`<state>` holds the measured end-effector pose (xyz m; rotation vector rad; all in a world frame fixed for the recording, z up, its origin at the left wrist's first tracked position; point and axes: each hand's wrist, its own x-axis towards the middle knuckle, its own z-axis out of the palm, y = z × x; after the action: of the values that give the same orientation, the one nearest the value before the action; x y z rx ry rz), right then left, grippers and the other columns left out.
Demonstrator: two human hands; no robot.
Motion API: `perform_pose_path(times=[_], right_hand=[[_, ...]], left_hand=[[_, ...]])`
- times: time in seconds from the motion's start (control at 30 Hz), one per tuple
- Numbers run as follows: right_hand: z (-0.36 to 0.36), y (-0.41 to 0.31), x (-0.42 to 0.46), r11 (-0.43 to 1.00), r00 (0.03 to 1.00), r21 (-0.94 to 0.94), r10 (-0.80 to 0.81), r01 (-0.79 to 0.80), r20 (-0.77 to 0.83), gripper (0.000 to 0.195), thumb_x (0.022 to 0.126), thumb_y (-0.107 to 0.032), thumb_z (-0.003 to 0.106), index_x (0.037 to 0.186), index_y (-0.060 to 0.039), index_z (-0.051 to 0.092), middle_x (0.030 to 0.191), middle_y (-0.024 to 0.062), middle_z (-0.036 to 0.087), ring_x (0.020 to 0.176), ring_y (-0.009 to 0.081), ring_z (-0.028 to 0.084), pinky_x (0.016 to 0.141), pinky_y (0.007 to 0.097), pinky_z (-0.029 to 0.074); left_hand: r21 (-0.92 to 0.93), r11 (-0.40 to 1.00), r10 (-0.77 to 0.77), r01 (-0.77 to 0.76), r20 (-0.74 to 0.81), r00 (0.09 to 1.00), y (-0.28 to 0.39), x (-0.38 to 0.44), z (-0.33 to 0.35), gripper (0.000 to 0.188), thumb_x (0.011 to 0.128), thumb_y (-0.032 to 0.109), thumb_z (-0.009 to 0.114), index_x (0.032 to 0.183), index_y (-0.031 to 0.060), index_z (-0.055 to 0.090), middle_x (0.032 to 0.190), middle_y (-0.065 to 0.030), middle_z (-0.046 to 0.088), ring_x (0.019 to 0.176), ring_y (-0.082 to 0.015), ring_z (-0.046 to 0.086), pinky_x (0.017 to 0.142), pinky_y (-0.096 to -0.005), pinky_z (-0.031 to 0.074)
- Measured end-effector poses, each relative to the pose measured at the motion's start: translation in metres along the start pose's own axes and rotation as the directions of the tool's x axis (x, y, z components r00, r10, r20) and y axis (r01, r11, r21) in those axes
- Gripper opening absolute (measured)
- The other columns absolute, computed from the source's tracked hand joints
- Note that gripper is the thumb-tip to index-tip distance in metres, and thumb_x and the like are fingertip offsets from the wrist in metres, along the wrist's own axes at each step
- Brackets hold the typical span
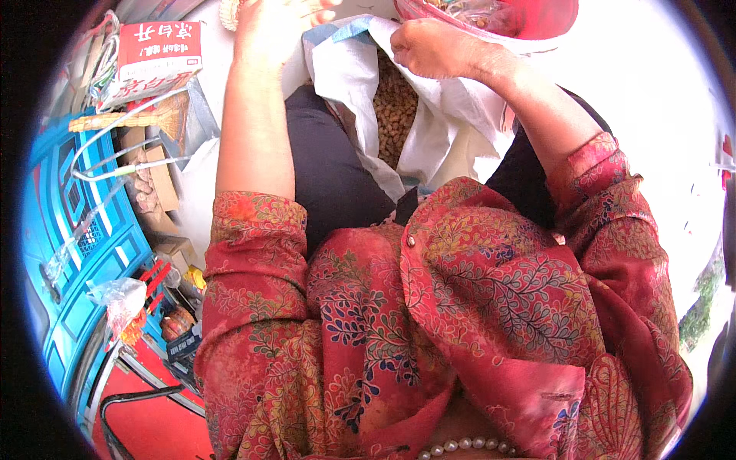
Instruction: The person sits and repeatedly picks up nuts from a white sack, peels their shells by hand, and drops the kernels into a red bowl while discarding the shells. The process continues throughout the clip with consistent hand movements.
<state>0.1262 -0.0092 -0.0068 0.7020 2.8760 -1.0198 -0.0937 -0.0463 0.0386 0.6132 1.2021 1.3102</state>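
A white woven sack point(351, 69) stands with its mouth spread between my knees, and many small brown pieces, perhaps nuts or dried fruit, lie inside point(394, 112). My right hand point(428, 49) has its fingers curled at the sack's right rim, which it appears to grip. At the top edge my left hand point(287, 17) is stretched out left of the sack, fingers apart and partly cut off by the picture's edge. Just beyond my right hand is a red plastic basin point(540, 17) holding a clear plastic bag and small brown pieces.
A woven item point(229, 14) lies beside my left wrist. Further left are a red and white carton point(161, 54), a straw hand broom point(123, 121), a metal-framed dustpan point(198, 109), cardboard boxes point(164, 178) and a blue door panel point(86, 230). A black-framed red chair point(155, 420) stands lower left.
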Motion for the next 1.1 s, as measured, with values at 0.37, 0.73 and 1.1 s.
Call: perform_pose_path(times=[0.37, 0.73, 1.1], right_hand=[[0.067, -0.015, -0.012, 0.999, 0.933, -0.043, 0.028, -0.013, 0.360, 0.020, 0.069, -0.003, 0.056, 0.087, 0.0016, 0.065, 0.085, 0.0216, 0.064, 0.086, 0.0381, 0.063, 0.074, 0.0429, 0.051], [0.222, -0.001, -0.037, 0.970, 0.643, -0.225, 0.116, 0.090, 0.757, 0.022, 0.066, -0.008, 0.062, 0.086, -0.0089, 0.071, 0.086, 0.0117, 0.068, 0.086, 0.0281, 0.066, 0.071, 0.0403, 0.053], [0.246, 0.057, -0.019, 0.862, 0.518, -0.214, 0.456, -0.459, 0.724, 0.028, 0.071, -0.020, 0.064, 0.091, 0.0001, 0.068, 0.092, 0.0184, 0.067, 0.090, 0.0310, 0.065, 0.076, 0.0407, 0.052]], left_hand=[[0.102, 0.994, -0.033, 0.029, 0.034, 0.999, -0.017, -0.021, 0.038, 0.019, 0.086, 0.013, 0.057, 0.092, -0.0049, 0.061, 0.079, -0.0156, 0.065, 0.067, -0.0229, 0.064, 0.059, -0.0313, 0.051], [0.237, 0.972, -0.017, 0.002, 0.060, 0.998, 0.015, -0.024, 0.054, 0.021, 0.086, 0.011, 0.058, 0.092, -0.0089, 0.061, 0.078, -0.0163, 0.065, 0.065, -0.0212, 0.064, 0.056, -0.0274, 0.050], [0.238, 0.969, 0.030, -0.069, 0.165, 0.986, 0.015, -0.023, 0.055, 0.025, 0.085, 0.013, 0.060, 0.093, -0.0108, 0.061, 0.078, -0.0159, 0.064, 0.064, -0.0198, 0.064, 0.052, -0.0256, 0.048]])
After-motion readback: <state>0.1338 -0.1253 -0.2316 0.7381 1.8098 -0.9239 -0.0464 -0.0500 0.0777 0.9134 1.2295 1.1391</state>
